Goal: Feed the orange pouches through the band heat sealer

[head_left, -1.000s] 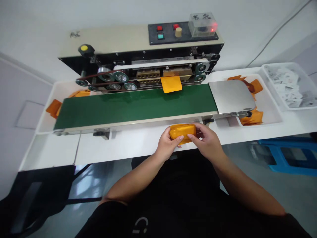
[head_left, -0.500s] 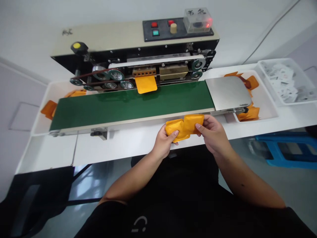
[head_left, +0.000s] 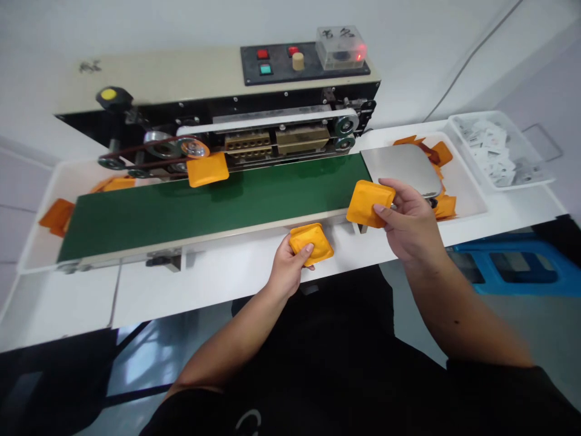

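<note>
My left hand (head_left: 289, 263) is closed on an orange pouch (head_left: 313, 243) in front of the belt, thumb on top; whether more than one pouch is there I cannot tell. A second orange pouch (head_left: 368, 203) is pinched in my right hand (head_left: 411, 224), over the belt's front edge near its right end. Another orange pouch (head_left: 207, 170) hangs by its upper edge in the band sealing machine (head_left: 218, 82), under the left rollers and over the green conveyor belt (head_left: 204, 203).
A white bin (head_left: 472, 194) with orange pouches stands right of the belt's metal plate (head_left: 399, 166). Beyond it, a clear tray (head_left: 521, 175) holds white packets. Another white bin (head_left: 34, 248) with pouches is at the left end. A blue stool (head_left: 521, 266) stands below the table.
My right hand has moved up and right with its pouch, away from the left hand. The pouch in the machine has travelled left. The camera view has shifted a little.
</note>
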The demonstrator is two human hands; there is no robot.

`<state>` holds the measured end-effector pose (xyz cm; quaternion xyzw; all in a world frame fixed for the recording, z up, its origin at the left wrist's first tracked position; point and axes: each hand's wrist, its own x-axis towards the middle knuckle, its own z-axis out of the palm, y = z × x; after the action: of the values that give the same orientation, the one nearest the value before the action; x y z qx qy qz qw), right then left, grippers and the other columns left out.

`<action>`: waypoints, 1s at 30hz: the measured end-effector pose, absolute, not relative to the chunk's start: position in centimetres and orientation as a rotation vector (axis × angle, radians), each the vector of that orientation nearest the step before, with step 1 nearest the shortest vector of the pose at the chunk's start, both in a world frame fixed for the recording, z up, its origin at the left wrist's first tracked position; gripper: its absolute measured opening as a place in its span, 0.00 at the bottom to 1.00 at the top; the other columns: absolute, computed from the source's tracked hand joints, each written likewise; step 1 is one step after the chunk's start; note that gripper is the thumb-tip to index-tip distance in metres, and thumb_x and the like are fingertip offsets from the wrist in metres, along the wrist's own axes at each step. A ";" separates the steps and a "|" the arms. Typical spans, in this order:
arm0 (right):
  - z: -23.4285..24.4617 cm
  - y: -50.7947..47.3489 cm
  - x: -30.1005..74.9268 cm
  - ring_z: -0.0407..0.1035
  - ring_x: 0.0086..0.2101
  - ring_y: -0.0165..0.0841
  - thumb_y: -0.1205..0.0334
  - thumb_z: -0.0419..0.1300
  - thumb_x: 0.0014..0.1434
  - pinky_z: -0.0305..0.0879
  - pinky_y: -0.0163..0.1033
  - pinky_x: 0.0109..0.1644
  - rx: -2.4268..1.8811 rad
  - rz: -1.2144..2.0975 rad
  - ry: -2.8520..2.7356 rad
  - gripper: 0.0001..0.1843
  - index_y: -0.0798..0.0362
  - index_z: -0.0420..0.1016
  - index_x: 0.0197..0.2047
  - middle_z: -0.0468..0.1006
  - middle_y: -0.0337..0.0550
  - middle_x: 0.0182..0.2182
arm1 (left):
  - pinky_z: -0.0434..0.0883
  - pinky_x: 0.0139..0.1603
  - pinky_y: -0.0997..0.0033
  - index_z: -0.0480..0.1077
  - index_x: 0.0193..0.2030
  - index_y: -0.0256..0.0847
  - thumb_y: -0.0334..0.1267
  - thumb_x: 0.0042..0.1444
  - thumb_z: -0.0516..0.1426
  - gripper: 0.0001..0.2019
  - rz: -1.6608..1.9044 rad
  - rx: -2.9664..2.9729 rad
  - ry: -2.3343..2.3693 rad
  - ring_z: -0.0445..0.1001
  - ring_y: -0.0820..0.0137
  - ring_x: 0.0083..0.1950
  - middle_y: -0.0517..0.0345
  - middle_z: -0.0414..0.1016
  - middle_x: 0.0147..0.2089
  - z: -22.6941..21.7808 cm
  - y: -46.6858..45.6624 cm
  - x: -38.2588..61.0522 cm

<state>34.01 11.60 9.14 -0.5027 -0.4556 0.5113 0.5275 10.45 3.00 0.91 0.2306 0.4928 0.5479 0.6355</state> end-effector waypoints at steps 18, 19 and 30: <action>11.0 16.5 36.1 0.77 0.28 0.35 0.67 0.75 0.48 0.72 0.41 0.31 -1.253 1.278 -0.894 0.46 0.33 0.65 0.67 0.84 0.37 0.45 | 0.75 0.25 0.77 0.74 0.54 0.41 0.53 0.50 0.77 0.31 1.229 0.518 1.137 0.80 0.69 0.38 0.56 0.80 0.45 0.7 3.2 10.3; 11.1 17.0 36.3 0.78 0.31 0.37 0.66 0.74 0.49 0.73 0.43 0.32 -1.265 1.294 -0.908 0.44 0.34 0.67 0.67 0.84 0.41 0.49 | 0.75 0.25 0.77 0.74 0.54 0.41 0.53 0.49 0.77 0.31 1.226 0.517 1.138 0.80 0.68 0.38 0.56 0.80 0.45 0.7 3.2 10.3; 13.3 21.5 35.5 0.79 0.44 0.35 0.68 0.63 0.68 0.79 0.42 0.41 -1.296 1.215 -0.875 0.09 0.45 0.73 0.48 0.83 0.41 0.48 | 0.75 0.25 0.76 0.75 0.55 0.40 0.54 0.50 0.77 0.32 1.198 0.514 1.144 0.81 0.67 0.39 0.54 0.81 0.45 0.3 2.7 10.4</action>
<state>35.51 21.51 13.28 -0.5471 -0.3696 0.5131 0.5485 10.35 2.71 0.32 0.2258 0.5029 0.5269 0.6469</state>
